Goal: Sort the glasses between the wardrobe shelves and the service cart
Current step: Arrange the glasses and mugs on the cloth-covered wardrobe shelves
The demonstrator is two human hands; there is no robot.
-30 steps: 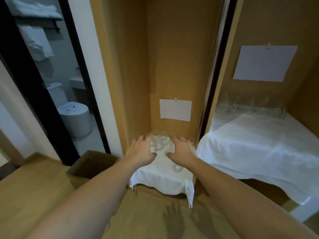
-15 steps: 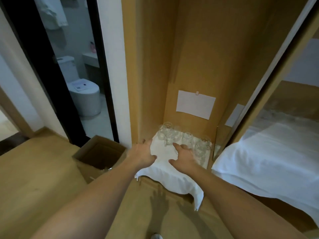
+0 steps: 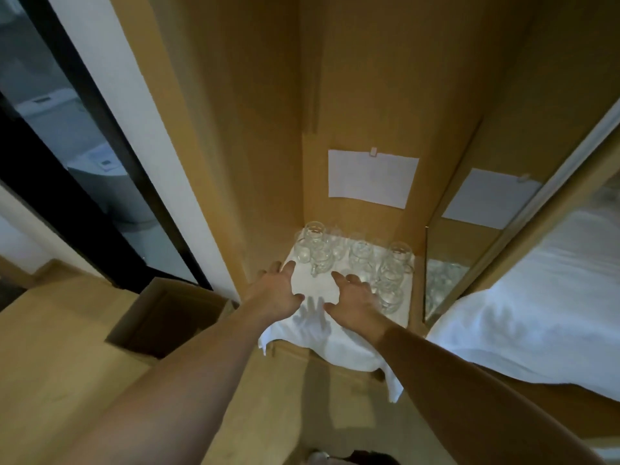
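1. The left hand [image 3: 280, 292], just left of the frame's centre, lies with fingers spread and straight on the white cloth [image 3: 313, 322] that covers the wardrobe shelf [image 3: 414, 297], holding nothing.
2. The right hand [image 3: 354, 302], beside it at centre, is also spread flat on the cloth, fingertips near the closest glass.
3. The glasses [image 3: 360, 255] stand clustered at the back of the cloth, above the hands; their exact count is hard to tell, since the clear glass blurs together.
4. A sheet of paper [image 3: 372, 177] is pinned on the back panel above them.
5. A cardboard box [image 3: 167, 318] sits on the floor at lower left.
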